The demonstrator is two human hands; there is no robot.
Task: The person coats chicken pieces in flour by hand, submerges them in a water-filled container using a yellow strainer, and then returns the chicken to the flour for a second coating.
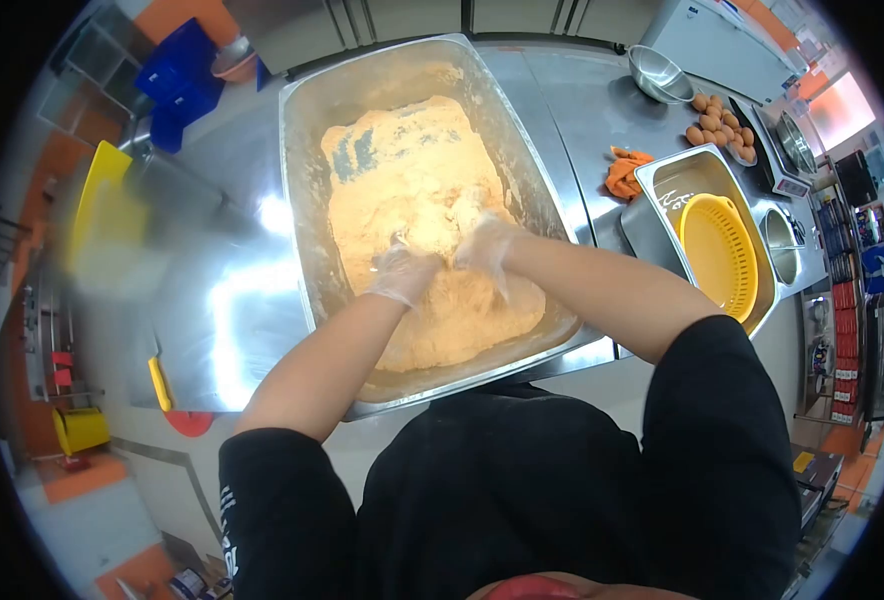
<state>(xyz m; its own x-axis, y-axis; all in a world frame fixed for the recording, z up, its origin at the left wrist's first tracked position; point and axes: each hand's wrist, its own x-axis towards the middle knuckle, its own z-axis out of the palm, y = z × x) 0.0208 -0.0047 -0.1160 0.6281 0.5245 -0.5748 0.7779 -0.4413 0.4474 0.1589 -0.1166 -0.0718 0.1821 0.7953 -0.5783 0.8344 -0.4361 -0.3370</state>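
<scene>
A large metal tray (314, 95) stands on the steel table, holding a wide bed of pale orange-yellow powder (492, 310) that looks like breading flour. Both my hands wear clear plastic gloves and are down in the powder near the tray's middle. My left hand (407, 273) is palm down, its fingers sunk in or coated with powder. Close beside it on the right, my right hand (486, 246) reaches into a heaped, lumpy patch (440, 222). Whether either hand grips a piece under the powder is hidden. Bare tray bottom shows through at the far left of the bed.
To the right stand a steel pan (652, 180) with a yellow basket (737, 250), an orange cloth (626, 172), brown eggs (722, 130), a steel bowl (660, 75) and a scale (790, 186). A yellow-handled tool (160, 384) lies at the table's left edge.
</scene>
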